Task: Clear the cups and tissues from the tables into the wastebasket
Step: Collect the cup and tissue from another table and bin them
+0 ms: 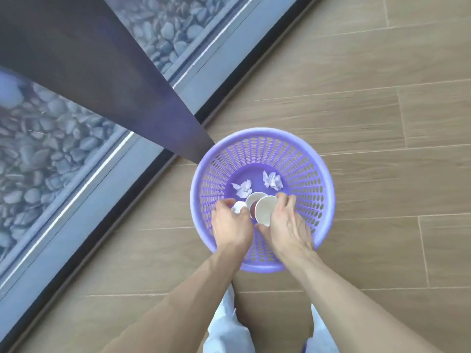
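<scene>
Purple perforated wastebasket (316, 159) stands upright on the wood-look floor (382, 72), mouth open to the camera. On its bottom: two crumpled tissues, one (242, 187) at left-centre, the other (272, 180) to its right, apart from each other. Both hands are over the near half of the basket mouth. Left hand (230, 226): fingers (224, 203) curled and pinching a third crumpled tissue (238, 207), only partly visible past the thumb. Right hand (288, 225): fingers (286, 198) and thumb clamp the rim of a paper cup (265, 208); cup is tipped on its side, white interior and mouth facing up toward the camera, long axis slanting down and to the left, red outer wall showing at its left edge. A second cup (254, 198) shows just behind it, mouth also facing up; whether it is nested in the hand or lying on the bottom cannot be told. The hands and forearms cover the near wall of the basket. Left of the basket: a dark pillar (102, 72) whose foot meets the rim, a grey window frame (76, 225), pebbles (38, 138) beyond the glass. Light trouser legs (226, 332) below.
</scene>
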